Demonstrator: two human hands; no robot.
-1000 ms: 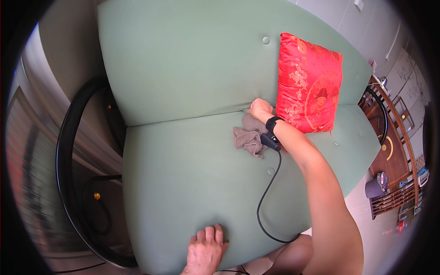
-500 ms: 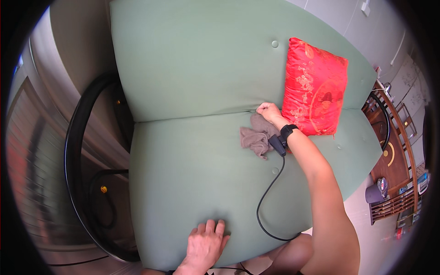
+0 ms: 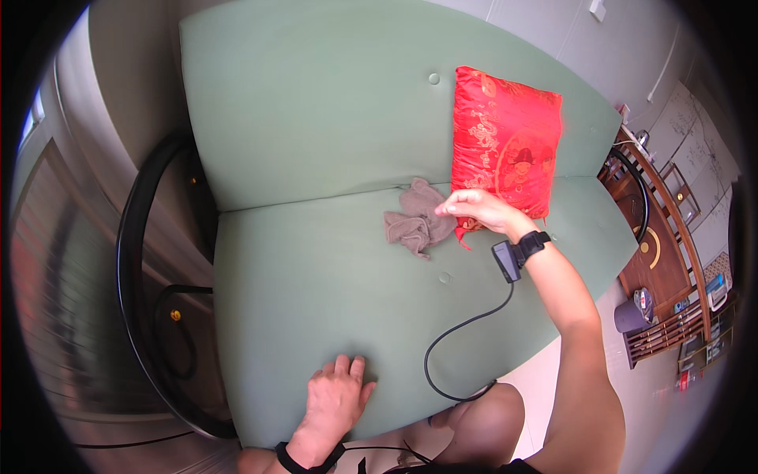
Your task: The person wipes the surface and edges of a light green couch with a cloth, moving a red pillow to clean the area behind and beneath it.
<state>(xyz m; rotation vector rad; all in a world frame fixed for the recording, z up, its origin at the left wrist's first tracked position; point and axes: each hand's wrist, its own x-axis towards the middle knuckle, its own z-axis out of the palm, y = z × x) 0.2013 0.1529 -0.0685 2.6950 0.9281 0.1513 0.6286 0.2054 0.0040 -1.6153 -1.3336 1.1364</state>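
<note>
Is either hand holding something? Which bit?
The left hand holds nothing. The right hand is at the right edge of the cloth; whether it grips can't be told.

We see a pale grey wall (image 3: 636, 59) at the upper right, brown wooden furniture (image 3: 666, 286) with slats beneath it, a light floor (image 3: 546, 367), and, blurred at left, perhaps a glass door (image 3: 47, 292).

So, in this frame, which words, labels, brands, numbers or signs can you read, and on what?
None can be read.
Red cushion: gold pattern and figures, no legible lettering.
Brown cloth and green sofa: no text seen.
Black wrist device: any marking too small.
Blue-and-white item at right: too small and blurred.
</note>
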